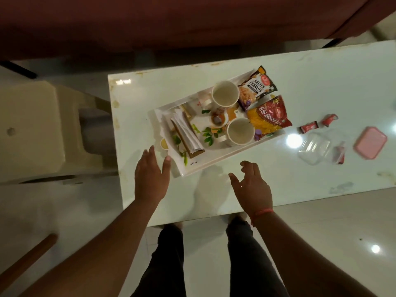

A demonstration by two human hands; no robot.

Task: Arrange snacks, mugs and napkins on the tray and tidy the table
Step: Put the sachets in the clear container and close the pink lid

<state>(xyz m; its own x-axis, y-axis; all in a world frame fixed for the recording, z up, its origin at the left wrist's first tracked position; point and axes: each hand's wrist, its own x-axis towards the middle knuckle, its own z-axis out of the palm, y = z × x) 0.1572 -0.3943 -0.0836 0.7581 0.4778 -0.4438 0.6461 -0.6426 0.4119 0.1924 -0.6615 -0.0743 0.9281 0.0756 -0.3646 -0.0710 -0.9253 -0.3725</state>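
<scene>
A white printed tray [216,161] lies at an angle on the pale table [300,168]. On it stand two empty mugs [225,95] [240,131], a holder of white napkins [186,133], a salted peanuts packet [257,87] and a red aloo bhujia packet [270,117]. My left hand [150,179] hovers open at the tray's near left corner, thumb close to the rim. To the right of it, my right hand [252,189] is open above the table just short of the tray's near edge. Neither hand holds anything.
Right of the tray lie two small red wrappers [307,127] [330,120], a third red wrapper [339,155], a clear plastic box [315,148] and its pink lid [370,145]. A cream plastic stool [42,129] stands left of the table, a dark red sofa [171,22] behind it.
</scene>
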